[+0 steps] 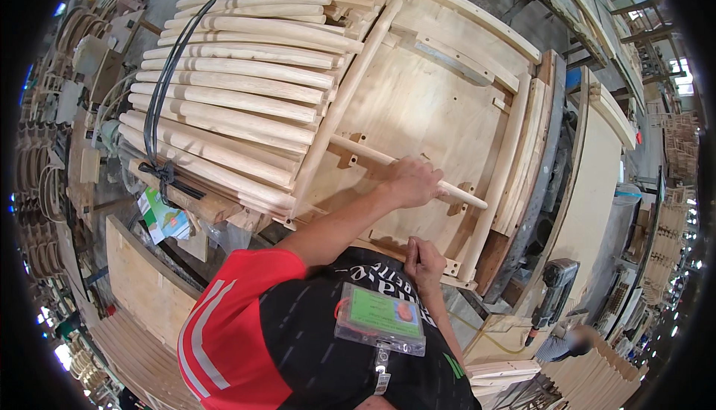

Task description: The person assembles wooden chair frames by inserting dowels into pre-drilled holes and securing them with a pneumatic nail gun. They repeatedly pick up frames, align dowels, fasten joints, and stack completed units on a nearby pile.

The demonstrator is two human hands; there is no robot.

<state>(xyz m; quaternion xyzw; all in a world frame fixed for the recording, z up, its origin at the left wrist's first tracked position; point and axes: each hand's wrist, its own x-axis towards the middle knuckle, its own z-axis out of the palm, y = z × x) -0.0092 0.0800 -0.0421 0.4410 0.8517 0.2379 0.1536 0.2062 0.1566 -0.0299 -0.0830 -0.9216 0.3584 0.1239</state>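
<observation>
My left hand (pixel 414 183) is closed round a round wooden rung (pixel 359 149) that lies crosswise over the plywood jig board (pixel 418 104). The rung's far-right end meets a long wooden leg (pixel 501 186); its left end reaches a second long leg (pixel 344 104). Close to my body, at the near edge of the board, my right hand (pixel 425 262) is curled with its fingers pressed together; what is in it, if anything, is hidden. Small drilled wooden blocks (pixel 459 200) are fixed on the board by the rung.
Left of the board lies a stack of turned wooden legs (pixel 231 97) bound with a black strap (pixel 165 74). A black nail gun (pixel 556 287) is at the right, beside a pale panel (pixel 578 194). A person (pixel 564 344) is farther off at the lower right.
</observation>
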